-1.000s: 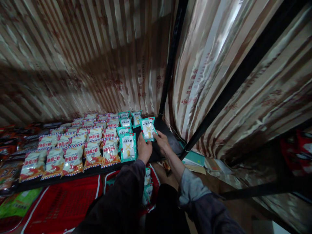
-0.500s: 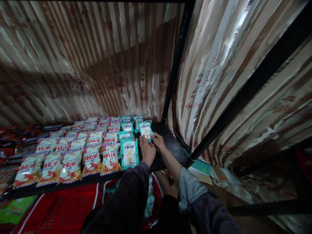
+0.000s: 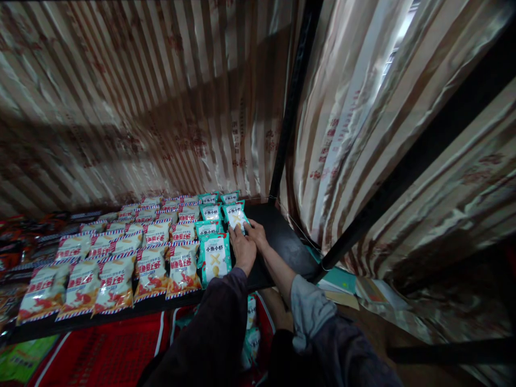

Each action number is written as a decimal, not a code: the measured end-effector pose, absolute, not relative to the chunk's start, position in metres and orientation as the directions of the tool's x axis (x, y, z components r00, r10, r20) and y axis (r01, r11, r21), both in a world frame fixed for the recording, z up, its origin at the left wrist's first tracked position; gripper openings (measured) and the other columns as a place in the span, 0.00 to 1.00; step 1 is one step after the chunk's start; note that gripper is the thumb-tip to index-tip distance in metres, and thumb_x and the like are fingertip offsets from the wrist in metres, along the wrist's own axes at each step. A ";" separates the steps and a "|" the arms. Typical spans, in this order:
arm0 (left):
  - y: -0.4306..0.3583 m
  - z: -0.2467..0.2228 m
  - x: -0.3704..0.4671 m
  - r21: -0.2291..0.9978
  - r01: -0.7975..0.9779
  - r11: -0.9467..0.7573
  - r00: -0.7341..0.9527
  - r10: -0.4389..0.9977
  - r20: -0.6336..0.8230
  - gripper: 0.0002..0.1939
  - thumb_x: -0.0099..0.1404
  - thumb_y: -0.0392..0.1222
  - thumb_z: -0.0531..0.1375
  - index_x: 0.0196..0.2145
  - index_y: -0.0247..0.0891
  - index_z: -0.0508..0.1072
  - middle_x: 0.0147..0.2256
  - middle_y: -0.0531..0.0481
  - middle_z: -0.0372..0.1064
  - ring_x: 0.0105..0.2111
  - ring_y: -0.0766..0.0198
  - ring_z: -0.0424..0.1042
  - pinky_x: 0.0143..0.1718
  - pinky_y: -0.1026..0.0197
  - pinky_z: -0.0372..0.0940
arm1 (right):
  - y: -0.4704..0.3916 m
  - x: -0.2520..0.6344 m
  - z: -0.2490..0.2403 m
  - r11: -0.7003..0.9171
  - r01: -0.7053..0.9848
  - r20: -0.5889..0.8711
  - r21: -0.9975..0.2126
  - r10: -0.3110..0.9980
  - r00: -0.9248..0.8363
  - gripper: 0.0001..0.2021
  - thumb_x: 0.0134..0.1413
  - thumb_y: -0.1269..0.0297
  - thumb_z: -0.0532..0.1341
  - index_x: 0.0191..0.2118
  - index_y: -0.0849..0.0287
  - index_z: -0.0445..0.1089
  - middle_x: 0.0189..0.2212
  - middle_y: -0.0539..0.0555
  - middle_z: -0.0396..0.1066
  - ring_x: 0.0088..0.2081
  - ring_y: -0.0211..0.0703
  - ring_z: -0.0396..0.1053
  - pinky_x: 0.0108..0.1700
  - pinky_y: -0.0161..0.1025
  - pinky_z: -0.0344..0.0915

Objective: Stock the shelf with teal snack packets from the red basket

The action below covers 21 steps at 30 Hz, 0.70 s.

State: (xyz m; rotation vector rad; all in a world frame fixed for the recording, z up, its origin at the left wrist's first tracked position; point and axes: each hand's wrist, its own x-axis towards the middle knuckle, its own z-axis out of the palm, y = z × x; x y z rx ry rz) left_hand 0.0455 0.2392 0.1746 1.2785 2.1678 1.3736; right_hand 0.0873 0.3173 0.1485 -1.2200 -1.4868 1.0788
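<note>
A teal-and-white snack bag [image 3: 235, 213] leans back near the rear of a black shelf [image 3: 288, 244], in front of another teal bag [image 3: 230, 198] and just right of a column of similar ones. The left hand [image 3: 244, 250] lays its fingers over the bag's lower front; the right hand [image 3: 257, 235] has its fingers at the lower right edge. Whether either hand is clamped on it or merely touching, I cannot tell. The foremost teal bag [image 3: 215, 260] of the column stands beside the left wrist. Farther left come rows of white-and-orange bags [image 3: 183, 267], then dark packets [image 3: 24, 244]. Below the shelf are a red basket [image 3: 107, 344], a green packet [image 3: 26, 357] and a second basket [image 3: 264, 312] with teal bags inside. Striped curtains [image 3: 181, 107] hang behind black posts [image 3: 296, 102], and papers [image 3: 338, 282] lie low at right.
</note>
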 end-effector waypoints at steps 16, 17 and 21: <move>0.247 0.162 0.034 0.824 0.538 0.178 -0.565 0.802 0.195 0.24 0.56 0.26 0.48 0.51 0.27 0.62 0.52 0.36 0.60 0.58 0.55 0.55 0.58 0.57 0.52 | 0.304 0.090 0.164 0.167 0.585 0.128 -0.794 0.986 -0.107 0.17 0.54 0.59 0.53 0.50 0.49 0.68 0.43 0.52 0.74 0.45 0.47 0.70 0.47 0.39 0.63; 0.247 0.162 0.034 0.823 0.539 0.178 -0.566 0.801 0.198 0.24 0.56 0.26 0.48 0.51 0.28 0.63 0.52 0.37 0.61 0.58 0.56 0.54 0.58 0.57 0.52 | 0.303 0.091 0.164 0.173 0.589 0.134 -0.790 0.985 -0.110 0.18 0.55 0.59 0.53 0.50 0.49 0.68 0.43 0.51 0.73 0.45 0.46 0.69 0.47 0.39 0.63; 0.249 0.161 0.031 0.803 0.577 0.147 -0.521 0.823 0.224 0.21 0.57 0.27 0.49 0.48 0.32 0.66 0.50 0.39 0.63 0.59 0.54 0.52 0.59 0.53 0.51 | 0.302 0.091 0.164 0.186 0.580 0.138 -0.793 0.982 -0.126 0.18 0.54 0.60 0.53 0.51 0.48 0.67 0.43 0.49 0.74 0.44 0.45 0.70 0.46 0.38 0.64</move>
